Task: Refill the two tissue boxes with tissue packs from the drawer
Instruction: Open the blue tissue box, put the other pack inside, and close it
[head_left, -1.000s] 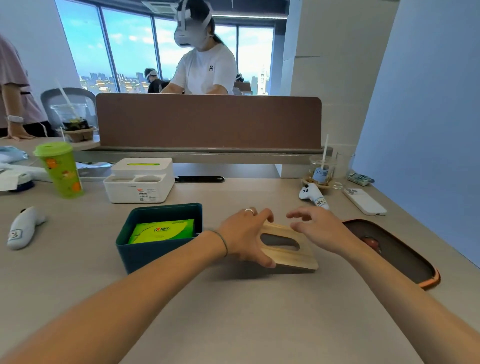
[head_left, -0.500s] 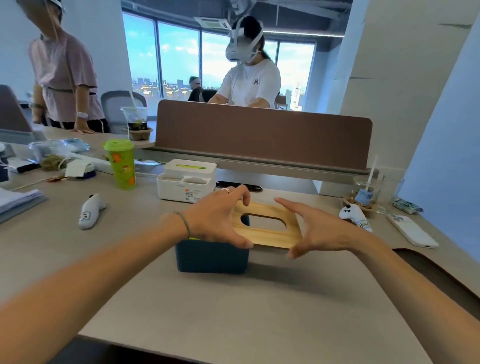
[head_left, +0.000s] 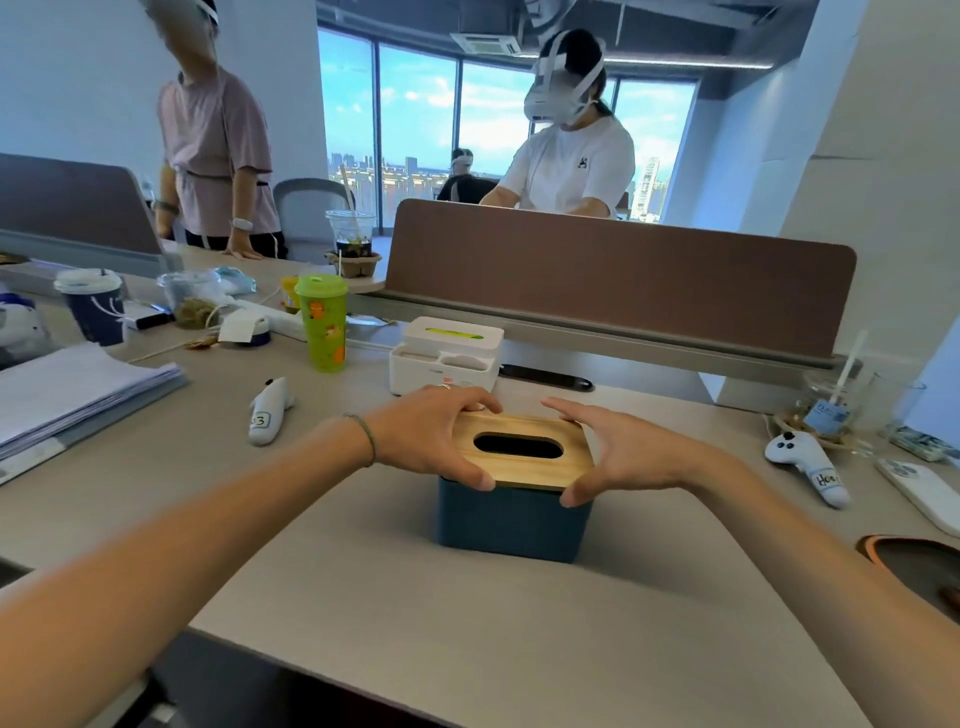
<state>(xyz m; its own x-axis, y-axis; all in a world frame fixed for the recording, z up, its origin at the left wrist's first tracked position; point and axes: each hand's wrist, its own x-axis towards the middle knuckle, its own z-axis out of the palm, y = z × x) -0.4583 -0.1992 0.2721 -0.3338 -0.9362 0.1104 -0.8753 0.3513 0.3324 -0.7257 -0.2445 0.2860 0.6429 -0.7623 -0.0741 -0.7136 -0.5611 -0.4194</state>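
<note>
A dark teal tissue box (head_left: 511, 522) stands mid-desk with a wooden lid (head_left: 576, 460) resting on top; the lid's oval slot is dark and the green tissue pack inside is hidden. My left hand (head_left: 434, 434) grips the lid's left edge, thumb at the front corner. My right hand (head_left: 626, 449) holds the lid's right edge, thumb curled under the front corner. Behind it sits a white tissue box (head_left: 447, 356) with green showing through its top slot.
A green tumbler (head_left: 323, 325), a white controller (head_left: 270, 410) and a paper stack (head_left: 78, 395) lie left. Another controller (head_left: 808, 462), a phone (head_left: 922, 493) and a dark tray (head_left: 919, 566) lie right. A brown divider (head_left: 618, 275) stands behind, with two persons beyond it.
Both hands carried the wooden lid from the desk to the right of the teal box up and onto the box, covering the green pack. My view swung left.
</note>
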